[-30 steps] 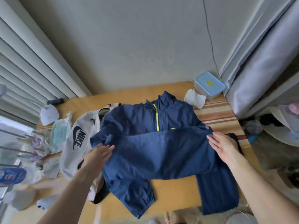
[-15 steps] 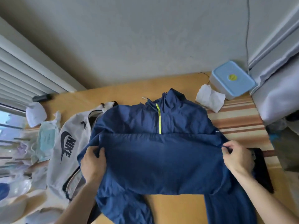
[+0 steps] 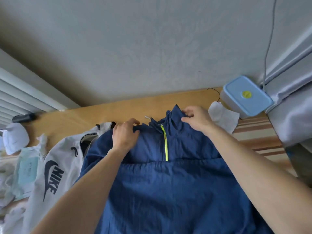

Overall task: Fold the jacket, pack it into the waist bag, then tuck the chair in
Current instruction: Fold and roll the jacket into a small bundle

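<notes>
A navy jacket (image 3: 177, 186) with a lime-yellow zip lies spread on the wooden table (image 3: 81, 120), its lower part folded up over the chest. My left hand (image 3: 125, 135) rests on the jacket's left shoulder, fingers curled over the top edge. My right hand (image 3: 195, 119) pinches the collar at the far end. A light grey waist bag (image 3: 55, 169) with a dark logo lies to the left, partly under the jacket, its zip opening showing. The chair is out of view.
A blue-lidded white box (image 3: 244, 95) stands at the back right by a crumpled white tissue (image 3: 222, 116). A striped cloth (image 3: 260, 139) covers the table's right end. Masks, packets and a dark remote (image 3: 23, 117) clutter the left. A curtain hangs at right.
Both hands left the folded edge at the jacket's sides and moved forward to its top, the left onto the shoulder, the right onto the collar. The camera has leaned in closer.
</notes>
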The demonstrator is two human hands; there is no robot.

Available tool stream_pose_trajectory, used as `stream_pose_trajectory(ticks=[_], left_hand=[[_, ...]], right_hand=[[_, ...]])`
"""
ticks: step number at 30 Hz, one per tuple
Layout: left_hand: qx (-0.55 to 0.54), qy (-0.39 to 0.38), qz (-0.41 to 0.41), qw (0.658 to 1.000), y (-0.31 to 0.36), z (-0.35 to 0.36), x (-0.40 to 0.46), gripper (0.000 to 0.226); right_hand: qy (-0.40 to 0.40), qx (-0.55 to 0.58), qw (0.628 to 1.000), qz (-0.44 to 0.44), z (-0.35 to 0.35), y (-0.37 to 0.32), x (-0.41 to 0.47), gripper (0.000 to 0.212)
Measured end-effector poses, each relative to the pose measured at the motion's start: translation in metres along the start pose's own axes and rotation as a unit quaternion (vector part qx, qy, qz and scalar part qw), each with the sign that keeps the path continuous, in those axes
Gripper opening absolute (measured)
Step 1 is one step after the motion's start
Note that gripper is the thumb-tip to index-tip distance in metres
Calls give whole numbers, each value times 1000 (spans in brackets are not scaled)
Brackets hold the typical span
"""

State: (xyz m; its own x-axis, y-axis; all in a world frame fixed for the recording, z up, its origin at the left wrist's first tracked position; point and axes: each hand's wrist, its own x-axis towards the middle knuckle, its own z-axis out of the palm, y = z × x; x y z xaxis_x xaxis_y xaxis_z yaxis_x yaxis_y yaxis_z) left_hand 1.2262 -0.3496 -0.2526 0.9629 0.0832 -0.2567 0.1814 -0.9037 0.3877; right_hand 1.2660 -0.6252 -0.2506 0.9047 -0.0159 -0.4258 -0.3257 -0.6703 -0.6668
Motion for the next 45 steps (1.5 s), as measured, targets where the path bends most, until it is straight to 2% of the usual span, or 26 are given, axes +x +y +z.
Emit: stream_pose_trajectory(ticks=[2, 4, 6, 8, 9, 12, 14, 16, 18, 19, 21, 23, 25, 27, 30, 32, 34, 35, 37, 38, 39, 41, 42, 45], left_hand=[[-93, 4, 7, 996, 5, -14, -8, 23], [-162, 7, 24, 986, 2, -29, -28, 13], [-156, -20, 40, 987, -7, -39, -48, 8], [-135, -92, 23, 986, -14, -40, -53, 20], [-131, -124, 8, 983, -13, -38, -50, 28], [-126, -179, -59, 974, 5, -24, -26, 61], [-167, -233, -110, 952, 20, -10, -8, 64], [-249, -255, -170, 919, 30, 2, 3, 45], [-322, -237, -198, 895, 36, 3, 5, 22], [-358, -219, -194, 887, 38, 0, 4, 18], [-427, -171, -155, 874, 38, -17, -1, 13], [-448, -108, -95, 882, 34, -40, -12, 13], [-460, -75, -53, 883, 28, -64, -34, 11], [-480, -80, -21, 874, 17, -80, -62, 14], [-468, -106, -36, 877, -8, -78, -98, 27], [-455, -108, -107, 878, -24, -60, -111, 29], [-432, -131, -199, 870, -30, -36, -124, 17], [-412, -148, -238, 867, -28, -24, -131, 23], [-364, -182, -286, 867, -16, -2, -142, 52], [-355, -194, -298, 865, -7, 5, -145, 63], [-364, -201, -305, 857, 3, 11, -148, 68], [-409, -199, -324, 830, 15, 23, -148, 61], [-436, -194, -336, 812, 18, 26, -147, 52], [-538, -175, -315, 762, 19, 19, -153, 31]], right_hand=[[15, 43, 997, -61, -4, 3, -15, 13], [-17, 128, 989, -68, -13, 9, -45, 11], [-85, 191, 977, -34, -22, 23, -73, 10], [-136, 248, 958, 44, -24, 33, -85, 10], [-134, 277, 946, 99, -21, 32, -85, 18], [-82, 336, 899, 267, 1, 28, -62, 62], [-38, 350, 888, 297, 16, 26, -45, 67], [-1, 365, 884, 293, 28, 21, -34, 56], [45, 365, 897, 244, 24, 6, -33, 36], [70, 364, 909, 194, 17, -4, -36, 27], [98, 365, 923, 70, -3, -23, -51, 14], [100, 338, 934, -55, -23, -34, -77, 15], [67, 273, 948, -148, -37, -33, -108, 14], [-9, 210, 956, -205, -38, -18, -139, 15], [-129, 18, 965, -229, -21, 36, -168, 38], [-192, -135, 954, -187, -5, 78, -181, 48], [-159, -151, 970, -104, 11, 101, -191, 52], [-102, -110, 986, -69, 20, 105, -195, 46], [12, 34, 999, 32, 34, 102, -202, 20], [34, 104, 990, 85, 40, 95, -204, 19], [30, 163, 977, 134, 47, 88, -204, 35], [25, 251, 949, 189, 61, 81, -201, 59], [35, 287, 937, 196, 66, 78, -200, 61], [63, 328, 928, 168, 63, 67, -204, 44]])
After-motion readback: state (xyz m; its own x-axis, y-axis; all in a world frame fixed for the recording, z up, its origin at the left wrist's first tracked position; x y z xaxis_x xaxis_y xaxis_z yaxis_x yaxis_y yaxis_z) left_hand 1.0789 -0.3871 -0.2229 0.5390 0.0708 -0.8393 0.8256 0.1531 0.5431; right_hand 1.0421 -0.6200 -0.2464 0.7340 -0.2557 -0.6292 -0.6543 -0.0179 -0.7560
